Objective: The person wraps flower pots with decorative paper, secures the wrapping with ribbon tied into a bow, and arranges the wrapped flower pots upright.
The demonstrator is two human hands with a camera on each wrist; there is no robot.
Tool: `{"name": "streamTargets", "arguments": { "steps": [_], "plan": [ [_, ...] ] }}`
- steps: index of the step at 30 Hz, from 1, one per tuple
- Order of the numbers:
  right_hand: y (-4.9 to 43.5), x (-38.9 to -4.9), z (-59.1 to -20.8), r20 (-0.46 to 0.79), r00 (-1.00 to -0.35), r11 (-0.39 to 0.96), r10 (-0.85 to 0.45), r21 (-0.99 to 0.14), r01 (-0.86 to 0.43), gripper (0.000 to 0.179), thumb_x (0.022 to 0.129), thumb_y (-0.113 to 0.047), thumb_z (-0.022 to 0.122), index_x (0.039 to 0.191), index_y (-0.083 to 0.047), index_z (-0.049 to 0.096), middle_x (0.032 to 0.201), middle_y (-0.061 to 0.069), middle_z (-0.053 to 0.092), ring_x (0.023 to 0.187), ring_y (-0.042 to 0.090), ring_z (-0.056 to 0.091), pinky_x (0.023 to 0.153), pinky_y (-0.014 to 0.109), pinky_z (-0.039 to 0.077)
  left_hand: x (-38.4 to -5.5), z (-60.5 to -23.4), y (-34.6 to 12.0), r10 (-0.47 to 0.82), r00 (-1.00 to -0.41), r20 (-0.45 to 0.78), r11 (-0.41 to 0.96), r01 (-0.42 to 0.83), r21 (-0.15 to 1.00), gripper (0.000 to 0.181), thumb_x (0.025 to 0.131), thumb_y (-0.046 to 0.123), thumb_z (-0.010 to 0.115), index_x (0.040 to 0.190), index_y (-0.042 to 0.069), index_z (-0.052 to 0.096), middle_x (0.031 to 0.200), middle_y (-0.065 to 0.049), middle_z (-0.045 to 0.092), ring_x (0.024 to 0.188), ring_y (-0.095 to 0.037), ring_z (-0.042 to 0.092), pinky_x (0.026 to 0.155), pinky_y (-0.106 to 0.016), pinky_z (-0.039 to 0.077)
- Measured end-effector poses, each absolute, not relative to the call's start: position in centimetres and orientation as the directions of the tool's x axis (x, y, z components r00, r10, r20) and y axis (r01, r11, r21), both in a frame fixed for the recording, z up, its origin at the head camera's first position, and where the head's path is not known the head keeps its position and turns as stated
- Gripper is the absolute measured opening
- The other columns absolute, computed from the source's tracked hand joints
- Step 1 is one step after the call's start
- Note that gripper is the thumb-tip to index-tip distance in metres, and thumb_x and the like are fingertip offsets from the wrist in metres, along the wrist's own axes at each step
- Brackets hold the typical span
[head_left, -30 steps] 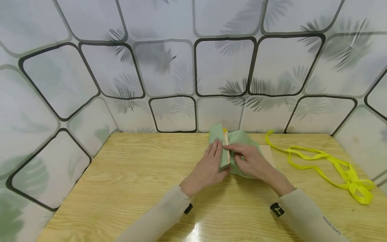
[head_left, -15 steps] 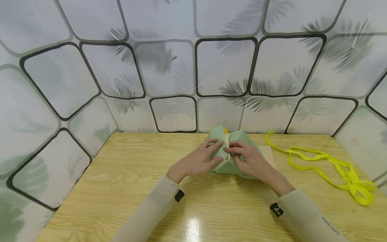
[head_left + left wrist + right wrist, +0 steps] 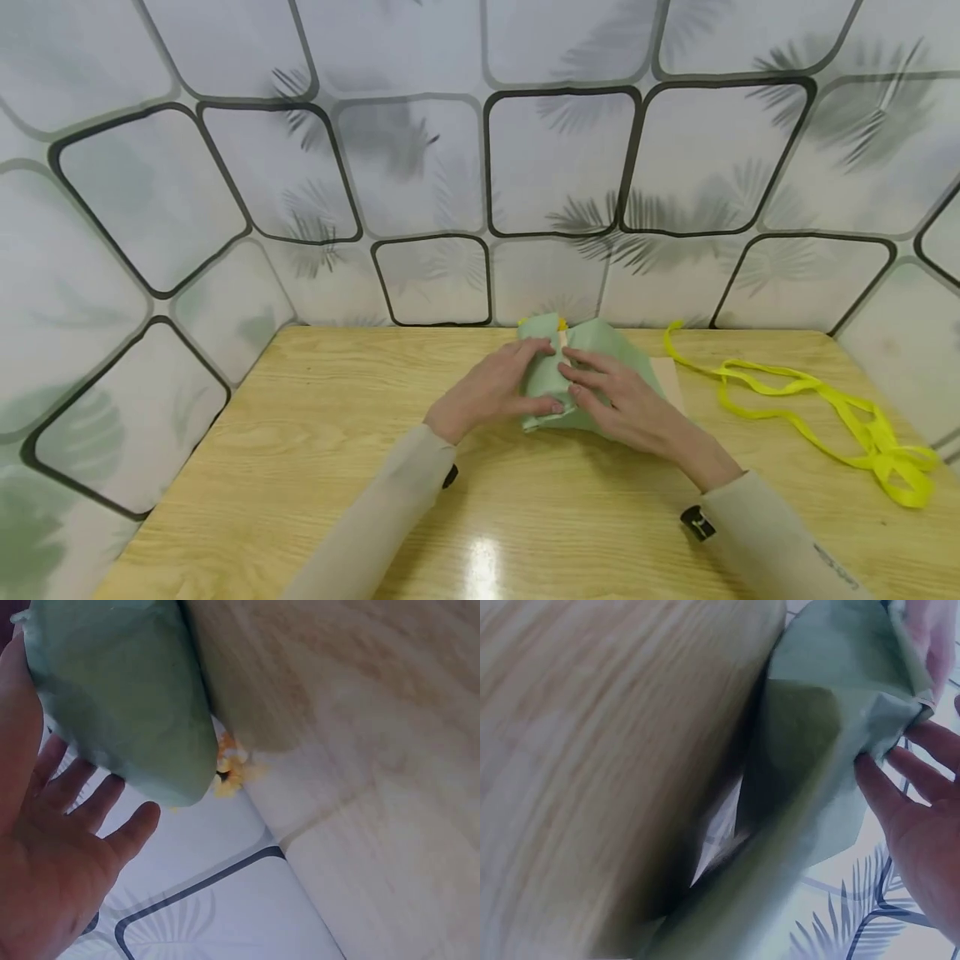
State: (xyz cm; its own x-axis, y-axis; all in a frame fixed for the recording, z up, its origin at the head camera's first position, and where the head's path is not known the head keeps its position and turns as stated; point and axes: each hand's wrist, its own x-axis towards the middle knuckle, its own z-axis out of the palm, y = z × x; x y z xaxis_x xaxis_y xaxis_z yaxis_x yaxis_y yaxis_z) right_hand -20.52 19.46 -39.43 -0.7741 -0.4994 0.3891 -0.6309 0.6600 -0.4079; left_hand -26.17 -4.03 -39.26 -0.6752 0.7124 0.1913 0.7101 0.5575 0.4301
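A light green sheet of wrapping paper (image 3: 596,335) lies folded into a bundle at the back of the table. Yellow flowers (image 3: 230,776) peep out past its far end in the left wrist view. My left hand (image 3: 491,387) rests on the bundle's left side, fingers spread over it and thumb toward the near end. Along the top seam, my right hand (image 3: 626,404) touches the paper with its fingertips. Between the hands a narrow pale strip (image 3: 564,342) shows at the seam. In the right wrist view a creased paper fold (image 3: 889,724) meets the right fingertips. The bundle's inside is hidden.
A tangled yellow ribbon (image 3: 862,425) lies on the right of the wooden table (image 3: 337,433). A pale beige sheet (image 3: 670,382) sticks out under the bundle's right side. Behind the table's back edge stands a patterned curtain or wall (image 3: 420,167).
My left hand first lifts from lying flat on the left flap, then spreads around the bundle's left side. The right fingers shift along the seam and straighten. Less of the pale strip shows.
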Motion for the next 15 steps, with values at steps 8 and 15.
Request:
{"name": "streamTargets", "arguments": {
  "steps": [8, 15],
  "plan": [
    [19.7, -21.1, -39.6, 0.441, -0.688, 0.627, -0.577, -0.300, -0.719, 0.055, 0.086, -0.013, 0.082, 0.135, 0.003, 0.063, 0.148, 0.022, 0.056, 0.133, 0.042, 0.056, 0.104, 0.058, 0.050, -26.8, -39.5, -4.7, 0.745, -0.651, 0.146, 0.499, 0.689, 0.526, 0.087, 0.086, 0.044, 0.083, 0.154, 0.014, 0.038, 0.162, -0.008, 0.041, 0.149, -0.025, 0.040, 0.121, -0.042, 0.038],
    [19.7, -21.7, -40.1, 0.512, -0.647, 0.588, -0.565, -0.300, -0.751, 0.046, 0.081, -0.004, 0.085, 0.124, 0.003, 0.070, 0.139, 0.023, 0.063, 0.124, 0.040, 0.063, 0.095, 0.052, 0.056, -26.9, -39.8, -5.6, 0.763, -0.641, 0.084, 0.442, 0.612, 0.656, 0.092, 0.082, 0.030, 0.089, 0.156, 0.017, 0.036, 0.170, -0.003, 0.025, 0.156, -0.025, 0.028, 0.120, -0.049, 0.039]
  ]
}}
